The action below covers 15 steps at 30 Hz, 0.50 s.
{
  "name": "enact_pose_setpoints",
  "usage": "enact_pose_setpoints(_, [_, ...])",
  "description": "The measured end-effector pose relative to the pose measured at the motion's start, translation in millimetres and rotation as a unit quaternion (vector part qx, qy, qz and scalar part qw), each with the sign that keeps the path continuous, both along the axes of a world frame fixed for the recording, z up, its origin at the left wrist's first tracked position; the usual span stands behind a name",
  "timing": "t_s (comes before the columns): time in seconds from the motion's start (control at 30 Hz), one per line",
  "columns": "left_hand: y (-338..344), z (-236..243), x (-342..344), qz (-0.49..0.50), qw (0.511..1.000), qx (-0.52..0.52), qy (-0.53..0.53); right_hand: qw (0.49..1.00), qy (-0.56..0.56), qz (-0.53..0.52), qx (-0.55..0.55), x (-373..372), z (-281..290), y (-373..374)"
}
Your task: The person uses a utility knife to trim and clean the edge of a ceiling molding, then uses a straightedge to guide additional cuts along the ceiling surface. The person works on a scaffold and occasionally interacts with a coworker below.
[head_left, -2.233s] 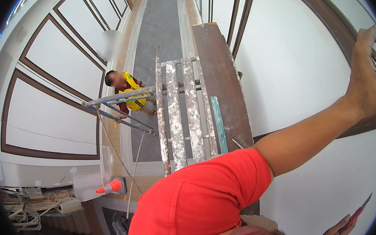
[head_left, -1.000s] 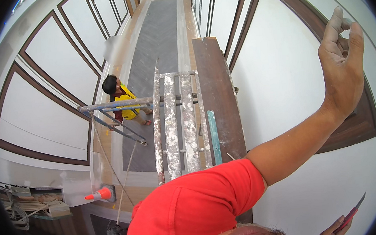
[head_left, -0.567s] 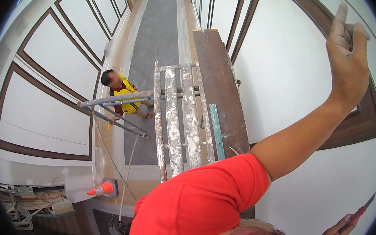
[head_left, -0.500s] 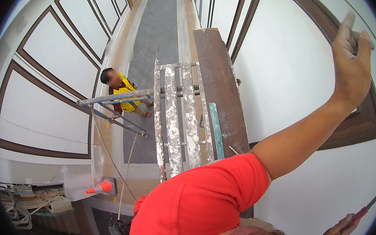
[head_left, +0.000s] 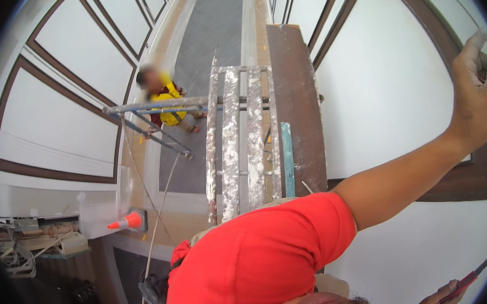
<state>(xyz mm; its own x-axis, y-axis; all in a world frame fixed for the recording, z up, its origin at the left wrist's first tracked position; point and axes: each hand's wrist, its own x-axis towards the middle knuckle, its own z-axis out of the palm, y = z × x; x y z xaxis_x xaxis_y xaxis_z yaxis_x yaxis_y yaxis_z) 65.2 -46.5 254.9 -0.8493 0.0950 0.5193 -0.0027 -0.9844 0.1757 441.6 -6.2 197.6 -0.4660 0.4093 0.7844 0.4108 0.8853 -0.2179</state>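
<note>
My left arm reaches out to the upper right. At its end my left hand [head_left: 475,96] is up by the white wall and a brown moulding, its dusty fingers spread and partly bent, with nothing visible in them. Low at the right edge, my right hand [head_left: 438,298] grips a red utility knife [head_left: 465,284]. The dark blade points up and to the right, beside the white wall panel [head_left: 400,248]. Much of the right hand is cut off by the picture's lower edge.
A paint-spattered scaffold platform [head_left: 254,145] and a brown board [head_left: 297,108] lie high above the floor; a teal strip [head_left: 287,160] rests on the board. Below left, a person in a yellow vest [head_left: 171,109] stands near scaffold bars. An orange cone [head_left: 127,221] and loose cables [head_left: 17,258] are farther left.
My left hand has shifted right and lower in the picture. The whole view has tilted slightly, moving the scaffold up and right. The utility knife stays in my right hand.
</note>
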Motion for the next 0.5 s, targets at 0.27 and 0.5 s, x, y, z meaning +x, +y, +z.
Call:
enact_pose_setpoints(0.27, [7,-5,-9,0.015,1.0,-0.01,-0.022,0.999,0.01,-0.002,-0.039,-17,-7,-4])
enact_pose_setpoints(0.5, [12,-7,-10,0.019,0.999,-0.012,-0.035,0.999,0.007,-0.01,-0.052,-21,-9,-6])
